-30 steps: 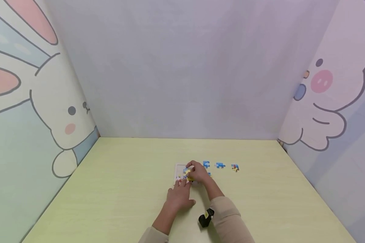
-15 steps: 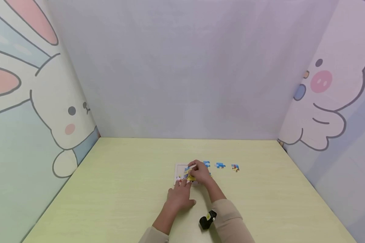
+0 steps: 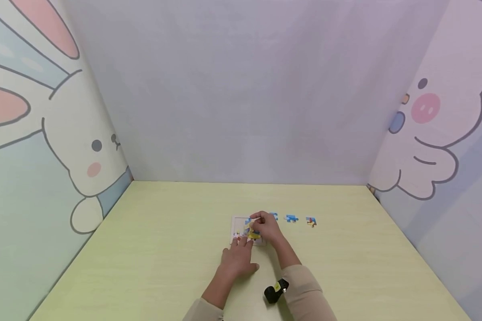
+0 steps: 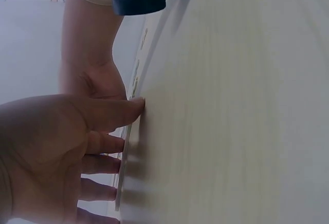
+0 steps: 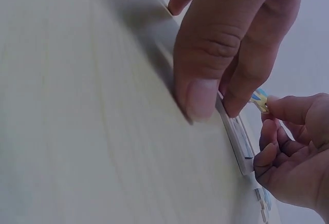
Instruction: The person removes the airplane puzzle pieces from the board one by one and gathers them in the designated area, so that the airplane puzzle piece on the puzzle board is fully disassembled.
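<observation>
A small light-coloured jigsaw puzzle frame (image 3: 233, 225) lies on the table, partly filled with coloured pieces along its near side. My left hand (image 3: 237, 261) rests on its near edge, fingers spread straight; in the left wrist view the fingertips touch the rim and the thumb sticks out along the table. Over the frame's right half, my right hand (image 3: 267, 227) pinches a yellow-and-blue puzzle piece (image 5: 259, 100) between thumb and forefinger, held tilted up from the frame in the right wrist view. The right hand hides the frame's upper right part.
Loose blue puzzle pieces, one of them this piece (image 3: 291, 218), lie right of the frame, with a multicoloured piece (image 3: 311, 221) farthest right. A black device (image 3: 276, 292) sits at the right sleeve. Cartoon-printed walls enclose the table's sides.
The right hand has shifted slightly to the right over the frame, still pinching the yellow-and-blue puzzle piece. My left hand stays in place on the near edge.
</observation>
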`<state>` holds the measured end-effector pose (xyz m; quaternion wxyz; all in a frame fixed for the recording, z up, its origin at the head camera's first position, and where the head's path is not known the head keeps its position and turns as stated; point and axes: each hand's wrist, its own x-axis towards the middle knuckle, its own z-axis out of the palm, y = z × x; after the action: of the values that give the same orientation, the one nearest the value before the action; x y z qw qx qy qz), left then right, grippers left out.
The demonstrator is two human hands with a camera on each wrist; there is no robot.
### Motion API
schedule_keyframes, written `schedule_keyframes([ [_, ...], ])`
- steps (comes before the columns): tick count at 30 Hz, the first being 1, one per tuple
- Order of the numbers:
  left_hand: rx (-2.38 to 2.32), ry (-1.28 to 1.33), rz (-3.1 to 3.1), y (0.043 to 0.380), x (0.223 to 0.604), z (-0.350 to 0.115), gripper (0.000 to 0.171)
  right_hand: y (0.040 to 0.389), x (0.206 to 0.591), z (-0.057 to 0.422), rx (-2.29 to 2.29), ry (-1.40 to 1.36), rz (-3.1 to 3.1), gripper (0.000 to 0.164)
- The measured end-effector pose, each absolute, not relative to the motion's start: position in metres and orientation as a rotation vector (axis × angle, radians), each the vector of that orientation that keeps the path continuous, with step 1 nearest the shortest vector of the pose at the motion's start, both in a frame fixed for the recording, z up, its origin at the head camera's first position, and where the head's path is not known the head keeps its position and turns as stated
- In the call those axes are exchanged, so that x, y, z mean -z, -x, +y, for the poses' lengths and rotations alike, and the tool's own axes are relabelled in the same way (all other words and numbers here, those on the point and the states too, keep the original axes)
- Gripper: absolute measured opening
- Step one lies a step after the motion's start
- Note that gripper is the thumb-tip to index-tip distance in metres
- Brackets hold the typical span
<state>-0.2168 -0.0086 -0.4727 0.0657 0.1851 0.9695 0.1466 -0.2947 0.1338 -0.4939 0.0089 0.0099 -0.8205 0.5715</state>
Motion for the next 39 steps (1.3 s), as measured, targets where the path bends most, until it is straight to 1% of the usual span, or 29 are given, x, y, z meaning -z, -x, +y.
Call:
schedule_keyframes([
  [12, -0.456, -0.564, 2.912, 0.218, 0.474, -0.005, 0.068, 0.283, 0.489, 0.16, -1.844, 0.011, -2.461, 0.014],
  [18, -0.462, -0.527, 2.897, 0.221, 0.475, -0.007, 0.069, 0.279, 0.489, 0.173, -1.859, 0.091, -2.438, 0.01],
  [26, -0.477, -0.506, 2.891, 0.22, 0.473, -0.008, 0.069, 0.272, 0.492, 0.201, -1.797, 0.164, -2.436, 0.013],
  [39, -0.482, -0.51, 2.9, 0.217, 0.473, -0.007, 0.067, 0.263, 0.486, 0.246, -1.718, 0.275, -2.441, 0.02],
])
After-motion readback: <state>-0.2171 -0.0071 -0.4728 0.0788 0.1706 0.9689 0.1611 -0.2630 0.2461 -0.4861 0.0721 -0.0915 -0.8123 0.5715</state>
